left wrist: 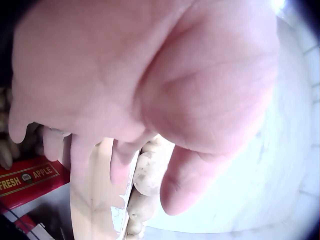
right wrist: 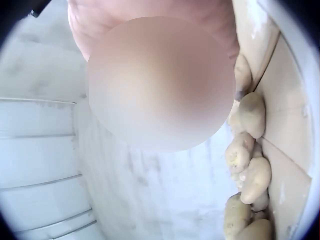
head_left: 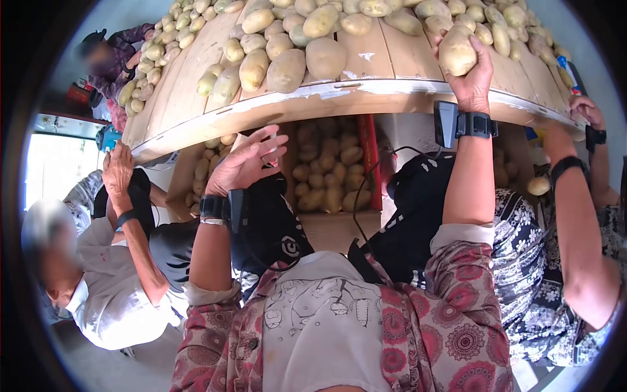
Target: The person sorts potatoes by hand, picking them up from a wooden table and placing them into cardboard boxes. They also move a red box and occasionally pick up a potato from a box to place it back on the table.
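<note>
a: what's the r hand (head_left: 475, 78) got?
b: 1 big potato (head_left: 457, 55), fingers + thumb curled round it, held up over the counter (head_left: 418, 62). r wrist view has a round blur there, so no detail from that.
a: & the l hand (head_left: 245, 163)?
b: wide, fingers loosely out, thumb apart, ring (left wrist: 59, 132) on one finger. it's just off the counter's near edge.
a: other spuds?
b: big pile (head_left: 320, 21) on the counter, ahead of both hands, some near the held one. more in a red-sided box (head_left: 372, 140), below + right of the l hand. side reads "fresh apple".
a: ppl about?
b: yep. white-shirted person (head_left: 121, 287) left of the l hand, person in b/w floral (head_left: 522, 261) right of the r hand, another person (head_left: 121, 55) far left, past the l hand.
</note>
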Action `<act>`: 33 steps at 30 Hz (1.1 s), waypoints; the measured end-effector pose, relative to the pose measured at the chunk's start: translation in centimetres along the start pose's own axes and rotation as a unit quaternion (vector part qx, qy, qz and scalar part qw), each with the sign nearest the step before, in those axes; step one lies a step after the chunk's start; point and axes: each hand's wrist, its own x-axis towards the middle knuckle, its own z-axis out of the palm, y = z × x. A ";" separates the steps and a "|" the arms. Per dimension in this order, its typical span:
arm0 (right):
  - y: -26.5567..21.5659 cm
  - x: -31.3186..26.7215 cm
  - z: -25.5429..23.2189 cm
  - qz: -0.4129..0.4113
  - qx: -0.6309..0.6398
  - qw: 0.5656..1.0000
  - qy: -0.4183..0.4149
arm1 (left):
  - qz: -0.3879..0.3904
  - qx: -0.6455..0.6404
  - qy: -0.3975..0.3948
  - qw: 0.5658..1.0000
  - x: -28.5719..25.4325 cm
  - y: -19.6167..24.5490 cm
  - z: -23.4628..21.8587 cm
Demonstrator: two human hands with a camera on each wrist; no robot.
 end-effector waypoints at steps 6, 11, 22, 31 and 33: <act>0.4 0.0 0.8 0.018 0.211 0.970 -0.118 | 0.035 -0.080 -0.029 0.996 -0.3 0.3 -0.6; 1.2 -0.6 2.4 0.043 0.193 0.972 -0.130 | 0.070 -0.094 -0.010 0.993 -1.4 0.4 -2.0; 10.2 -7.8 12.0 0.231 -0.027 0.928 -0.292 | 0.080 -0.091 0.000 0.993 -1.1 0.5 -1.5; 12.9 -9.9 15.7 0.264 -0.113 0.907 -0.309 | 0.053 -0.147 -0.071 0.985 0.1 0.2 -1.4; 12.3 -8.5 14.8 0.266 -0.070 0.915 -0.296 | 0.055 -0.148 -0.070 0.985 -0.2 0.4 -1.7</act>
